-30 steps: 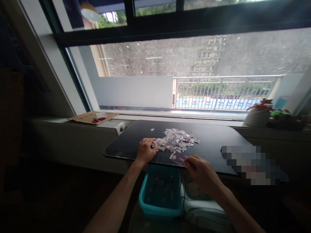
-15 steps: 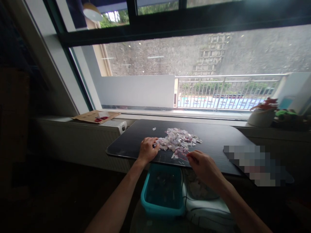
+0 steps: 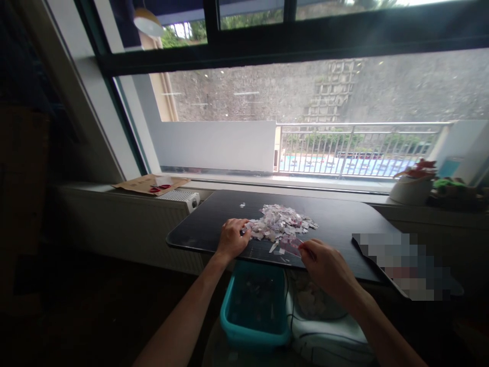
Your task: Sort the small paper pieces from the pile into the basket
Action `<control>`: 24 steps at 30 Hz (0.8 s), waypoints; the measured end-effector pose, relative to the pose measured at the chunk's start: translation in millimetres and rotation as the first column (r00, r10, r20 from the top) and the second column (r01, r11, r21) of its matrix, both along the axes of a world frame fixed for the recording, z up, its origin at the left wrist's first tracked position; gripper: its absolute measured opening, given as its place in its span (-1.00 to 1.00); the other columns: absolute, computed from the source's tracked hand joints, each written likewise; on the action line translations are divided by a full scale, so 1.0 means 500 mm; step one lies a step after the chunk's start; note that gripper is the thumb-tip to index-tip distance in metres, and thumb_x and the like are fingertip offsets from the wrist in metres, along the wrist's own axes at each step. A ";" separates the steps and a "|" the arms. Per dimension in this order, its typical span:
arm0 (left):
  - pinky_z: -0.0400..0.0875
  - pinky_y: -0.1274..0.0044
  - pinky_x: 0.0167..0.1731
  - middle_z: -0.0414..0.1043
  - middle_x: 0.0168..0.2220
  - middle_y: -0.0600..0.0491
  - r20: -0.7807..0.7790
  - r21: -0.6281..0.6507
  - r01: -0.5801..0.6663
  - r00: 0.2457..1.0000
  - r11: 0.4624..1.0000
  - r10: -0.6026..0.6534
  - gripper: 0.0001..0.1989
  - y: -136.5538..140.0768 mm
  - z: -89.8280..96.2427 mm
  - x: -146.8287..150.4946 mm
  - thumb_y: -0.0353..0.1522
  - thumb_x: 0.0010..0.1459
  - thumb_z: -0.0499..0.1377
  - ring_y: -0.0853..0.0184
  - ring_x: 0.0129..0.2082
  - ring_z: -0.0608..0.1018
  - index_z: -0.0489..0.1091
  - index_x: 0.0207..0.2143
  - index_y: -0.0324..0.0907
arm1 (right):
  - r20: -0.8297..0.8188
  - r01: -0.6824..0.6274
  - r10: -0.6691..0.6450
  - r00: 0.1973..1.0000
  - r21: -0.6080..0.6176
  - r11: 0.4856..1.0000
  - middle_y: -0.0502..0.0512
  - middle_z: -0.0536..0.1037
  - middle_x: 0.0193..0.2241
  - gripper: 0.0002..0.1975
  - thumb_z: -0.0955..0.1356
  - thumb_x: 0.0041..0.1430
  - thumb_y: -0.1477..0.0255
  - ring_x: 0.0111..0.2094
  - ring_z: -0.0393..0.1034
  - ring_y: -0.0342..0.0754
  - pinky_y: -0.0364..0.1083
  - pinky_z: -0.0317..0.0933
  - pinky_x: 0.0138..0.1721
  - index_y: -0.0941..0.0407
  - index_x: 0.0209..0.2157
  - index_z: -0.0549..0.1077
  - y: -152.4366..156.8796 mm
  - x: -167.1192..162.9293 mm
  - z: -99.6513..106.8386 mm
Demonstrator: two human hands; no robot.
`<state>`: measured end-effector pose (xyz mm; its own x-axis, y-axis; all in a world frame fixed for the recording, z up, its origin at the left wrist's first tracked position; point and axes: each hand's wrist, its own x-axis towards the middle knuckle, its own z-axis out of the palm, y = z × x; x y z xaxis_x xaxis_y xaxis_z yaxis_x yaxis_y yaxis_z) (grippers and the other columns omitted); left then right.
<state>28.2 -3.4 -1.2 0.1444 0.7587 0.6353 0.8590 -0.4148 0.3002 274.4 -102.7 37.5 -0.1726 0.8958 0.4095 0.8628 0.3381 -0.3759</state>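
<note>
A loose heap of small paper scraps (image 3: 282,219), whitish with pink and grey bits, lies on the dark tabletop (image 3: 336,219). At the heap's left edge rests my left hand (image 3: 232,237), fingers curved and thumb apart, touching the outermost scraps and gripping nothing I can see. My right hand (image 3: 319,255) is at the near right side of the heap, thumb and fingers pinching a thin see-through card (image 3: 293,245). The card lies low against the near scraps, and its far edge is hard to make out. A few stray scraps (image 3: 242,205) sit apart at the back left.
Below the table's front edge stands a turquoise basin (image 3: 255,334), with a pale container (image 3: 321,326) beside it. Red-handled scissors (image 3: 160,188) lie on brown paper (image 3: 132,185) on the sill. A potted plant (image 3: 410,188) stands at right; a blurred-out object (image 3: 405,267) is on the table's right edge.
My right hand has shifted slightly right with the card, drawing away from the heap's near edge. The left hand stays in place. The view has tilted slightly.
</note>
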 end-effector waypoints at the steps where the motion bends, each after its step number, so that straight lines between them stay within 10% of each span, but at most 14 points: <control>1: 0.28 0.40 -0.14 0.45 -0.31 0.01 0.000 0.001 0.000 1.000 1.000 0.000 -0.75 0.000 0.000 0.000 -0.33 0.03 0.10 0.23 -0.18 0.41 0.41 -0.21 -0.14 | 0.001 -0.018 0.018 1.000 0.012 1.000 0.02 0.47 -0.39 -0.76 0.17 0.17 0.43 -0.43 0.34 -0.13 -0.18 0.06 -0.41 0.10 -0.36 0.44 0.003 -0.006 0.002; 24: 0.28 0.39 -0.14 0.46 -0.29 0.01 0.008 0.000 -0.001 1.000 1.000 0.001 -0.75 -0.003 0.004 0.002 -0.34 0.03 0.08 0.22 -0.17 0.41 0.41 -0.21 -0.15 | 0.025 0.158 -0.158 0.987 -0.006 0.987 0.04 0.50 -0.41 -0.76 0.17 0.14 0.40 -0.41 0.38 -0.07 -0.13 0.07 -0.41 0.09 -0.40 0.45 -0.031 0.045 -0.008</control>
<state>29.0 -4.8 1.0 0.1389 0.7587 0.6365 0.8571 -0.4141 0.3066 296.7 -118.2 33.5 -0.0381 0.9160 0.3994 0.9141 0.1934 -0.3564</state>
